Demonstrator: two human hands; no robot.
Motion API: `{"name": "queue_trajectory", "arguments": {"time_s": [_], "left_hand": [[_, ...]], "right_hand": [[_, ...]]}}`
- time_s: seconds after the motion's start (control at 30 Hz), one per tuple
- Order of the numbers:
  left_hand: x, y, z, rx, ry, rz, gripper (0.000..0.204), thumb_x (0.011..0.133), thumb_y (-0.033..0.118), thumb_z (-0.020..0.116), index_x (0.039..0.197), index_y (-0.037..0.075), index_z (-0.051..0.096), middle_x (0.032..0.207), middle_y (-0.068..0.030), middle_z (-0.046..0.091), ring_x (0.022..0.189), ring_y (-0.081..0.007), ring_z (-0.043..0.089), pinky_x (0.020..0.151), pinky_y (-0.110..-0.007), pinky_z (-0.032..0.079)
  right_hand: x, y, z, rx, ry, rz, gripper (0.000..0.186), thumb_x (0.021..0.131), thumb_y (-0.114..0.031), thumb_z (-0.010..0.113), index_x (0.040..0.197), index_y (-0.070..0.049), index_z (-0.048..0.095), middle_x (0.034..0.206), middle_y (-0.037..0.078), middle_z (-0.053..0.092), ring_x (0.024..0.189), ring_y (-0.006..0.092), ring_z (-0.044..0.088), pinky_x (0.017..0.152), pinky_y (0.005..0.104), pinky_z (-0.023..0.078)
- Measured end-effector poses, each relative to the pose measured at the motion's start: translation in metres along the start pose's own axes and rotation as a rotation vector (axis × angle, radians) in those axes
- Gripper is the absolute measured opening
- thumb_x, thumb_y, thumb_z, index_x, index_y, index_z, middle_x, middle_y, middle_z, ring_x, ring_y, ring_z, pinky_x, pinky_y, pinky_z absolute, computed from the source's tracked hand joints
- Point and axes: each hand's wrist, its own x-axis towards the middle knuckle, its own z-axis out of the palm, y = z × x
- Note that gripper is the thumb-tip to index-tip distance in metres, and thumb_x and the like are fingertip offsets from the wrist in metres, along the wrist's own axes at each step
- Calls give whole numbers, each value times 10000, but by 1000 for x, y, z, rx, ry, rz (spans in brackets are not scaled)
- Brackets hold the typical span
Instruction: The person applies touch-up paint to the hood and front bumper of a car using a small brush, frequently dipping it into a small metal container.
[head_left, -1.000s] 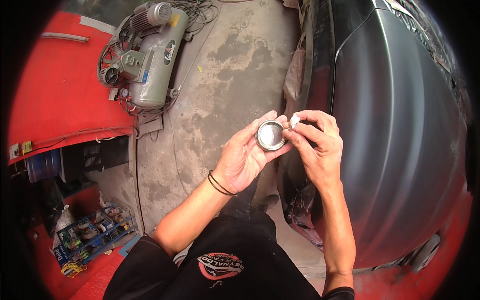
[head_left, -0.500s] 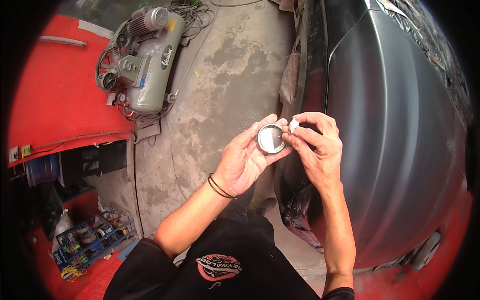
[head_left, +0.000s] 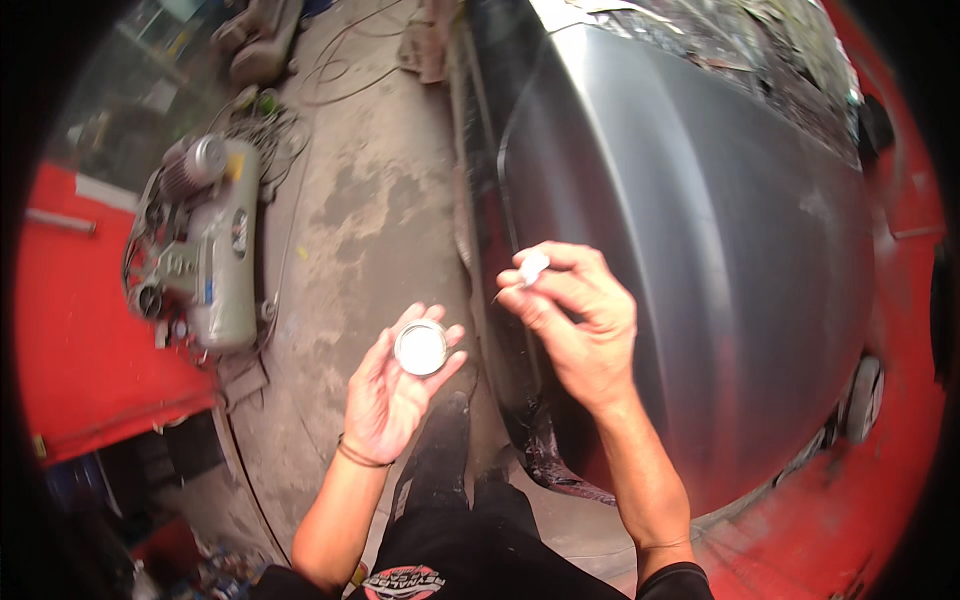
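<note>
While the round tin opens upward, the white wad slants lower-left.

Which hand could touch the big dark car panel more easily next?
Probably the right hand: it appears in front of the dark car panel, pinching a small white piece. The left hand appears over the floor, holding a small round tin.

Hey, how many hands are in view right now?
2: the left hand, holding a small round tin, and the right hand, further right, pinching a white scrap. No others show.
</note>
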Motion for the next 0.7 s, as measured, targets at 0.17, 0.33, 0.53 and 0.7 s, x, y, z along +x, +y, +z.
{"name": "queue_trajectory", "arguments": {"time_s": [0.17,0.33,0.53,0.7], "left_hand": [[-5,-2,0,4,56,9,512,1206,299,472,1624,5,457,1635,-187,551,1543,-460,490,1297,-637,416],[-5,-10,-8,10,70,-19,523,1206,296,469,1640,4,444,1642,-183,553,1551,-461,481,1300,-643,406],[-3,-13,-9,-3,93,-39,527,1203,291,478,1644,5,443,1653,-180,549,1556,-458,478,1299,-645,403],[-2,-13,-14,10,98,-26,529,1199,286,489,1646,6,443,1656,-176,549,1550,-455,490,1295,-642,408]], "right_hand": [[49,16,-101,-247,341,-109,128,984,-75,845,1094,-11,859,1156,93,782,1075,179,748,962,322,607],[109,61,-151,-258,537,-35,270,969,-252,874,1108,-21,864,1216,97,815,1163,191,751,1045,351,565],[152,86,-137,-351,561,-129,216,948,-274,875,1079,-104,893,1193,60,827,1126,213,758,1007,364,578],[149,96,-137,-404,526,-64,217,967,-274,890,1117,-118,896,1237,53,819,1186,170,748,1050,332,577]]}}
